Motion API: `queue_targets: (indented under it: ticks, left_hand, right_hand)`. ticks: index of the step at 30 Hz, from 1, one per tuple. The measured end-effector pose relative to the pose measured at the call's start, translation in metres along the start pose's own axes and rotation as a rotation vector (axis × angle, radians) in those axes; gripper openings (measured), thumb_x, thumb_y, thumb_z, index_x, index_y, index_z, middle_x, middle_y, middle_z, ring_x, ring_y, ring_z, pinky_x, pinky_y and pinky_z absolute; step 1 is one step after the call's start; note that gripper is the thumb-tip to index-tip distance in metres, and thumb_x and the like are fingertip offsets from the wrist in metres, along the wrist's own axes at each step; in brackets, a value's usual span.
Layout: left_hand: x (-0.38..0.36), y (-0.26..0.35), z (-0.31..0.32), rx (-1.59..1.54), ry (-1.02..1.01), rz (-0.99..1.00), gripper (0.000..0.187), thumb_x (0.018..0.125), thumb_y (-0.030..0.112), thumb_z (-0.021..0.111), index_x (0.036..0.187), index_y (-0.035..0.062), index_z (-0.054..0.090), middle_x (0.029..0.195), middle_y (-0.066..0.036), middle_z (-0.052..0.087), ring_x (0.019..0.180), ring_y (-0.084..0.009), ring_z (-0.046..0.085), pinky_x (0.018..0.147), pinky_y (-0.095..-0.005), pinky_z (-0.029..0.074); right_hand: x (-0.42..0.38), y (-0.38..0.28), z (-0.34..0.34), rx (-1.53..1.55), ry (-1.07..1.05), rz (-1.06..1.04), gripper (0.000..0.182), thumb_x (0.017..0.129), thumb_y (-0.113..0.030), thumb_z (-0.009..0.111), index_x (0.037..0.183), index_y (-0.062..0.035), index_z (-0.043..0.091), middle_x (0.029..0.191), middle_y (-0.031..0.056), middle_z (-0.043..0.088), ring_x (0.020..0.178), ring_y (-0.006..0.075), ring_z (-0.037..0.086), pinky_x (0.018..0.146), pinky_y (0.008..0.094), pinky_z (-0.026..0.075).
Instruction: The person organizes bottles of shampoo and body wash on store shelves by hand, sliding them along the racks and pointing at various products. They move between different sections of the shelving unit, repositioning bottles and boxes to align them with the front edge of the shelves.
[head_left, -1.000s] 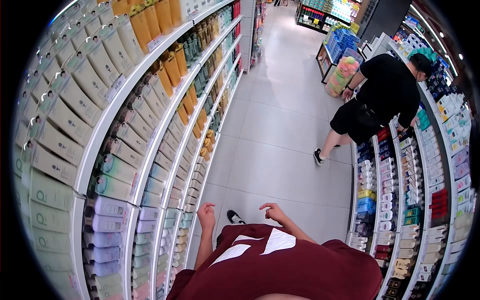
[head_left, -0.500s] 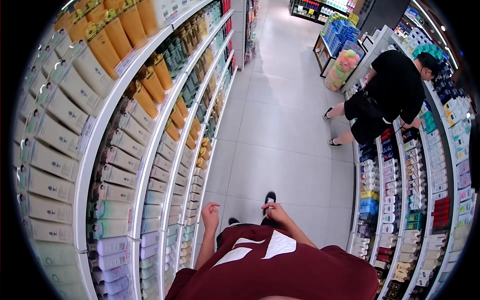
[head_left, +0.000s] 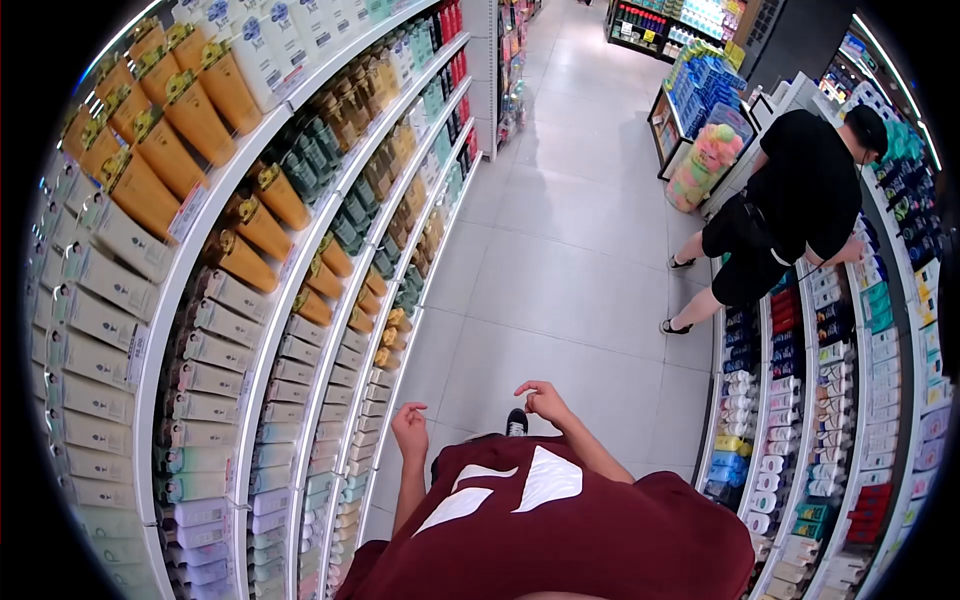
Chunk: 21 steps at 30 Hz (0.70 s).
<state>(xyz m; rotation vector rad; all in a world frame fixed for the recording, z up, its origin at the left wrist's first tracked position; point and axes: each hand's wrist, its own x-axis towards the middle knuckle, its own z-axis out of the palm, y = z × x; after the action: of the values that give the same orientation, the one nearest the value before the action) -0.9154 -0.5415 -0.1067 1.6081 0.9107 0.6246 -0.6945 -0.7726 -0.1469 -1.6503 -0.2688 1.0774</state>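
Observation:
My left hand (head_left: pixel 410 432) is held up at waist height in front of me, beside the left shelves. Its fingers are loosely bent and apart, and nothing is in it. Just right of centre, my right hand (head_left: pixel 546 400) hovers over the aisle floor, its fingers half curled and apart, also without anything in it. Neither hand touches a shelf. Nearest to my left hand are the lower rows of pale tubes (head_left: pixel 362 410). Above them stand orange tubes with dark yellow caps (head_left: pixel 180 130) and cream-coloured tubes (head_left: pixel 100 320).
White-edged shelves (head_left: pixel 262 395) run along my left. On the right, a person in black (head_left: pixel 800 190) reaches into the facing shelves (head_left: pixel 760 400). A clear bin of colourful puffs (head_left: pixel 703 170) and a display of blue packs (head_left: pixel 706 90) stand farther ahead. The grey tiled floor (head_left: pixel 545 270) lies between.
I have advanced a little along the aisle, and the view has shifted. My right hand has risen slightly. The person in black has moved an arm at the shelf. My hands remain without objects.

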Motion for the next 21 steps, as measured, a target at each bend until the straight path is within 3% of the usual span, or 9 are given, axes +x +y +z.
queue_targets:
  ticks: [4,9,15,19,21]
  left_hand:
    - [0.012,0.005,0.040,-0.035,0.042,-0.026,0.030,0.081,-0.012,0.042,0.090,-0.0004,0.068,0.061,0.008,0.043,0.056,-0.0018,0.036,0.051,-0.0228,0.024]
    - [0.028,0.017,0.082,-0.041,-0.005,-0.047,0.031,0.079,-0.012,0.042,0.089,0.0004,0.069,0.059,0.008,0.042,0.054,-0.0022,0.036,0.050,-0.0231,0.023]
    - [0.055,0.016,0.107,0.012,-0.017,-0.030,0.030,0.082,-0.011,0.043,0.090,0.0004,0.069,0.059,0.008,0.041,0.054,-0.0014,0.034,0.050,-0.0234,0.022]
    - [0.081,0.016,0.130,-0.064,-0.056,-0.079,0.028,0.085,-0.010,0.044,0.090,0.0001,0.069,0.060,0.009,0.041,0.054,-0.0010,0.033,0.049,-0.0233,0.021]
    - [0.100,0.016,0.145,-0.093,-0.094,-0.059,0.027,0.086,-0.008,0.044,0.091,0.0000,0.069,0.060,0.010,0.040,0.054,-0.0006,0.033,0.049,-0.0234,0.020]
  right_hand:
    - [0.028,-0.014,-0.032,-0.038,-0.035,-0.015,0.031,0.083,0.003,0.044,0.099,-0.0012,0.069,0.066,0.0057,0.060,0.060,0.0140,0.059,0.057,0.0304,0.047]
    - [0.051,-0.023,-0.056,0.090,-0.048,-0.042,0.020,0.077,0.010,0.041,0.077,-0.0059,0.052,0.063,0.0010,0.051,0.060,0.0140,0.057,0.057,0.0293,0.046]
    - [0.067,-0.023,-0.077,0.151,-0.074,0.007,0.023,0.076,0.013,0.036,0.071,-0.0088,0.043,0.061,-0.0014,0.042,0.057,0.0141,0.052,0.057,0.0312,0.043]
    - [0.088,-0.026,-0.099,0.157,-0.064,0.002,0.022,0.077,0.012,0.037,0.072,-0.0088,0.044,0.061,0.0014,0.048,0.056,0.0150,0.051,0.057,0.0316,0.044]
    - [0.100,-0.032,-0.113,0.004,-0.012,-0.040,0.021,0.078,0.010,0.038,0.071,-0.0089,0.045,0.064,0.0057,0.057,0.059,0.0164,0.053,0.059,0.0324,0.046]
